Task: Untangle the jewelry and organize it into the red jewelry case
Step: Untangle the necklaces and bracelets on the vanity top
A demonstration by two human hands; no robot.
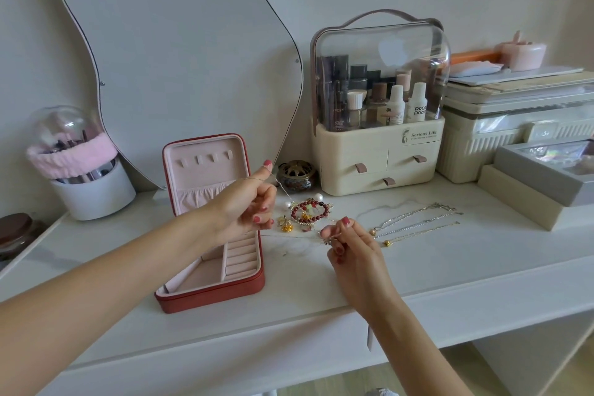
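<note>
1. Your landmark is the red jewelry case [210, 292]: it stands open on the white table [321, 292], red outside, pale pink lining, small hooks and a gathered pocket in the upright lid, ring rolls and compartments in the base.
2. Your left hand [246, 206] is raised over the case's right edge, its grip pinching a thin silver chain [284, 190] between thumb and curled fingers.
3. Your right hand [350, 243], further right of the case, has its grip closed on the chain's lower end, fingers curled.
4. Just right of the case lies the tangled pile [303, 214]: a dark red bead bracelet, gold charms, white pearls.
5. Beyond the pile, further from the case, three straightened necklaces [418, 223] lie side by side, silver and gold, with small beads.
</note>
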